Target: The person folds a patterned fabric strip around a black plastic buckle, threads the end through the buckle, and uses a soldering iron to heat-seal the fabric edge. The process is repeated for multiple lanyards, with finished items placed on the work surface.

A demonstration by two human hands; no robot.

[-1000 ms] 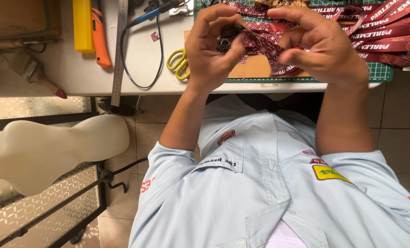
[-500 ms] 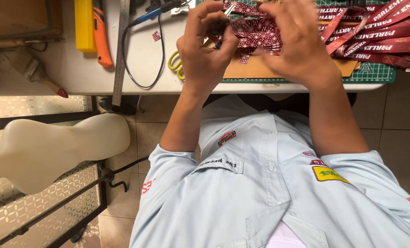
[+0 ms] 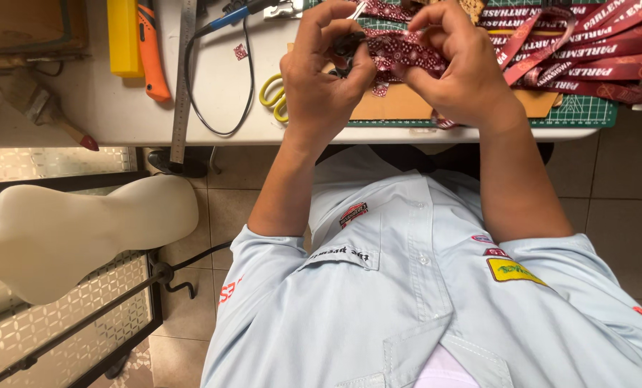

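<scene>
Both my hands are raised over the white table's near edge, working on a dark red patterned lanyard strap (image 3: pixel 401 49). My left hand (image 3: pixel 326 75) pinches a small black clip (image 3: pixel 347 44) at the strap's end between thumb and fingers. The strap is gripped just to the right by my right hand (image 3: pixel 459 68), whose fingers curl over the bunched fabric. A small metal piece shows above the strap, by my fingertips.
A pile of red printed lanyards (image 3: pixel 587 50) lies on a green cutting mat (image 3: pixel 587 111) at the right. Yellow-handled scissors (image 3: pixel 272 97), a steel ruler (image 3: pixel 182 79), an orange-handled tool (image 3: pixel 152 50), a yellow block (image 3: pixel 123 36) and a black cable lie to the left. A white mannequin torso (image 3: pixel 76 230) stands on the floor.
My hands have closed in on each other and drawn the strap tighter between them. The left fingers now pinch the black clip, and the view has shifted slightly.
</scene>
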